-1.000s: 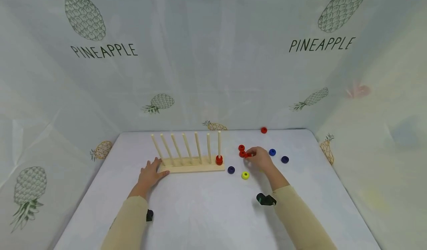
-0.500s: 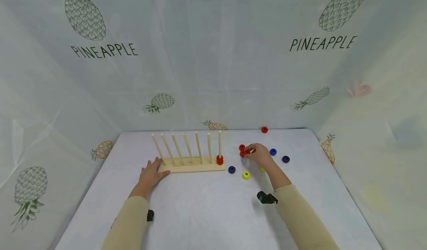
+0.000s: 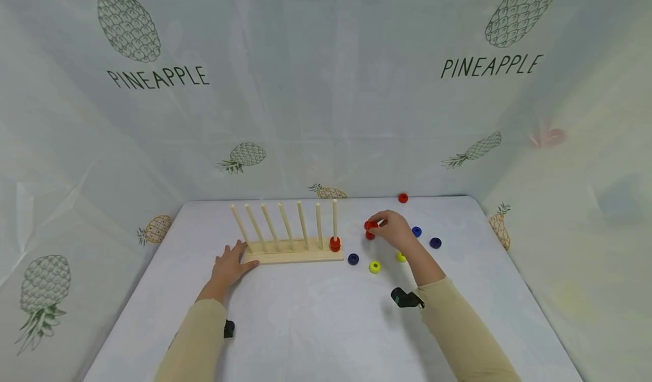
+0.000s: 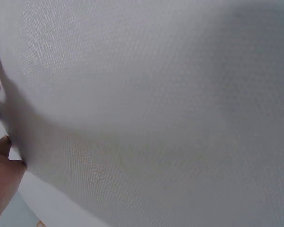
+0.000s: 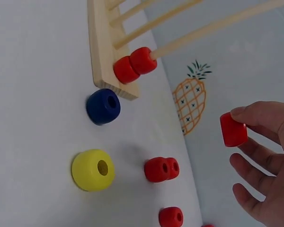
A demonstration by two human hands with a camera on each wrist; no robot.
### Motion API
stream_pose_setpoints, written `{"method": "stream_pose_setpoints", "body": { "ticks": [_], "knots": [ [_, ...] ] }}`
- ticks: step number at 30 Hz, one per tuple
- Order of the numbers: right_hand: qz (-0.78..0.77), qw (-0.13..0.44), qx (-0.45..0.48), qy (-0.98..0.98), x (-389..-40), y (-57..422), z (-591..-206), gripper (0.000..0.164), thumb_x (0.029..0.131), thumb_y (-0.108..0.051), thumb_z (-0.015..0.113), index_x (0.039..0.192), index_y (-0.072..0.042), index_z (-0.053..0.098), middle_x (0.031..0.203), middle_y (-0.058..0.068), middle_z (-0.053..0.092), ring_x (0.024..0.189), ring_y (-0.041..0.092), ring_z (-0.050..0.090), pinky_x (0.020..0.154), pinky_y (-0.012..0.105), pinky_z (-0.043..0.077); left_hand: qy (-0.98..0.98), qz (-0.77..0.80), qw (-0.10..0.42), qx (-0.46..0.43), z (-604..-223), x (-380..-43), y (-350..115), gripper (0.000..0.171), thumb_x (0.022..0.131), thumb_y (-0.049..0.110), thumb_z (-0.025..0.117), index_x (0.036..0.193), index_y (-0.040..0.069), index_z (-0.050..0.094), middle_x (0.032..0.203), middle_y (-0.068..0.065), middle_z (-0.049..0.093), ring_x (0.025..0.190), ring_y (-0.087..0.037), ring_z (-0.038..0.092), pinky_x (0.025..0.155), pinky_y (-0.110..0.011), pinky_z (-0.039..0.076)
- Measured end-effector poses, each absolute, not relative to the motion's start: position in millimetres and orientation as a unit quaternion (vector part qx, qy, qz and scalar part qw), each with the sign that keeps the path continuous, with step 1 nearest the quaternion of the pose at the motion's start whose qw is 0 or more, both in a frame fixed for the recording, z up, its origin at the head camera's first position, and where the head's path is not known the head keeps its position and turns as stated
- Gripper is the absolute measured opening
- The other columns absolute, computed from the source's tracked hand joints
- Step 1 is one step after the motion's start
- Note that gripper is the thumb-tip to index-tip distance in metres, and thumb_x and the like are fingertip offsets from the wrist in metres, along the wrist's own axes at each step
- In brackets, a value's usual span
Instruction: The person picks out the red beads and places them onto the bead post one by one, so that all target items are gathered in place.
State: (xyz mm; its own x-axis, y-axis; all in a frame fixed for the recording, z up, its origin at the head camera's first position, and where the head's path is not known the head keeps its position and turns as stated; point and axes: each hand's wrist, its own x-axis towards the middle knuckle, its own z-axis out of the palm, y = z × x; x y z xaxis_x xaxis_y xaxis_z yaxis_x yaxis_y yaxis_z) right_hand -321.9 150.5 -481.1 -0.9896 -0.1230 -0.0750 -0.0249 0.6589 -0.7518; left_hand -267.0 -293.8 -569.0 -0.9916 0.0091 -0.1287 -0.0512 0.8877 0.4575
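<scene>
My right hand (image 3: 397, 230) pinches a red bead (image 5: 234, 129) between thumb and fingertips, raised above the table; its other fingers are spread. Below it lie two red beads side by side (image 5: 156, 170). My left hand (image 3: 227, 265) rests at the left end of a wooden peg stand (image 3: 295, 258), fingers spread and thumb along the front edge. The stand has a row of upright pegs, and its rightmost peg (image 5: 217, 28) carries two stacked red beads (image 5: 127, 70). In the left wrist view only a few left fingers (image 4: 4, 165) show.
Right of the stand lie a dark blue bead (image 3: 353, 259), a yellow bead (image 3: 374, 267) and another yellow bead (image 3: 401, 256). Farther right are a blue bead (image 3: 416, 231) and a dark bead (image 3: 435, 243). A red bead (image 3: 403, 198) sits near the back edge.
My right hand has moved slightly up and left in the head view, lifting the red bead from beside the other red beads. The left hand has stayed at the stand.
</scene>
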Motion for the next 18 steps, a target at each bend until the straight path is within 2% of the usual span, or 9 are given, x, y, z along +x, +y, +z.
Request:
{"method": "stream_pose_setpoints", "body": {
  "ticks": [9, 18],
  "knots": [
    [-0.414, 0.049, -0.062, 0.907, -315.2, 146.3, -463.2, 0.027, 0.088, -0.014, 0.074, 0.114, -0.007, 0.071, 0.115, 0.011, 0.061, 0.103, 0.030, 0.056, 0.080, 0.039, 0.054, 0.969, 0.239, 0.060, -0.006, -572.6, -266.6, -293.7, 0.085, 0.089, 0.049, 0.066, 0.148, -0.002, 0.032, 0.155, -0.029, 0.017, 0.140, -0.054, 0.007, 0.109, -0.070, 0.005],
    [-0.424, 0.036, -0.072, 0.902, -310.9, 137.8, -451.5, 0.030, 0.088, -0.015, 0.073, 0.117, -0.007, 0.069, 0.116, 0.009, 0.062, 0.107, 0.029, 0.057, 0.081, 0.038, 0.056, 0.970, 0.237, 0.057, -0.008, -571.7, -265.8, -295.6, 0.085, 0.089, 0.048, 0.067, 0.148, -0.002, 0.033, 0.155, -0.029, 0.018, 0.140, -0.054, 0.008, 0.109, -0.070, 0.006]
  ]
}}
